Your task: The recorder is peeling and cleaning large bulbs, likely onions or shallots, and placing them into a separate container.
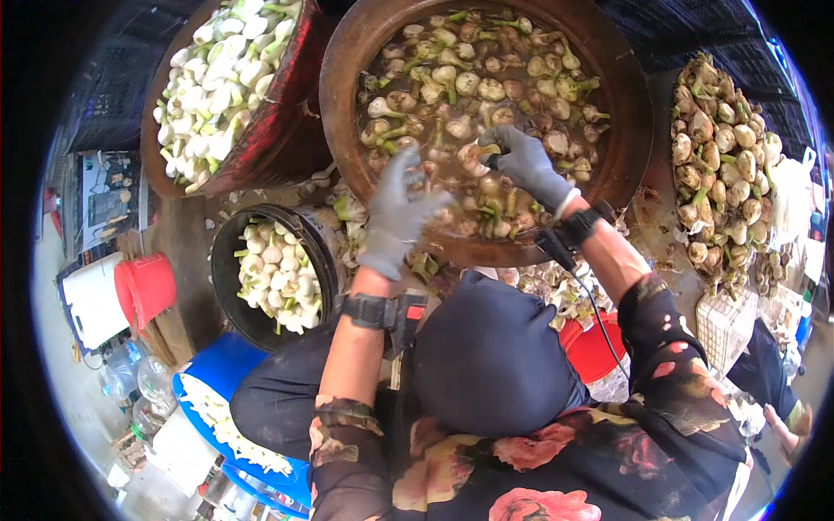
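Note:
A wide brown basin (337, 95) holds murky water with many garlic bulbs (466, 83) floating in it, some with green stems. Over its near part, my gloved right hand (528, 167) pinches a brownish garlic bulb (473, 160). A small dark thing shows at those fingertips; its kind is hard to make out. My left hand (401, 213), in a grey glove and slightly blurred, is above the basin's near left rim. Its fingers are spread and nothing shows in them.
A red drum (291, 95) full of pale garlic stands at the far left, with a black bucket (228, 276) of garlic nearer. Unpeeled garlic (725, 165) is heaped on the right. A blue container (221, 360) holds pale scraps. Another person's hand (789, 430) shows at lower right.

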Demonstrator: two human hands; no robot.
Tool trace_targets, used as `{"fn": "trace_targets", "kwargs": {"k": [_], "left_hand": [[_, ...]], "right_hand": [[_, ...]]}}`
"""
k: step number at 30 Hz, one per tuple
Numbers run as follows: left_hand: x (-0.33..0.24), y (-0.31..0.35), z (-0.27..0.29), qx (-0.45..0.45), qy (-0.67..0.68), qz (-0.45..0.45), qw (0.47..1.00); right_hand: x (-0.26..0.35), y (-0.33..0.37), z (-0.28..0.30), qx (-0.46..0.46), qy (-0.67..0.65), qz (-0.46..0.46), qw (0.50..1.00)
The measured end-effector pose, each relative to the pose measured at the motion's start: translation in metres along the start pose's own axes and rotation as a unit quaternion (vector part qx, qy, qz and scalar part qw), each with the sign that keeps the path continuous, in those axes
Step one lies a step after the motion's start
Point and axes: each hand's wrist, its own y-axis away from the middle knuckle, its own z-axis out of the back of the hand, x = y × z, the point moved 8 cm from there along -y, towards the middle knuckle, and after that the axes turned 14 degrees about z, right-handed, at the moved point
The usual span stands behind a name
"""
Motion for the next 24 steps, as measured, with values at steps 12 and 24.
{"fn": "trace_targets", "kwargs": {"k": [12,24], "left_hand": [[-0.021,0.027,-0.046,-0.001,-0.391,-0.166,0.905],[0.008,0.017,-0.025,0.047,-0.22,-0.108,0.968]], "right_hand": [[0.062,0.048,-0.011,-0.007,-0.363,-0.046,0.931],[0.066,0.052,-0.016,0.013,-0.335,0.15,0.93]]}}
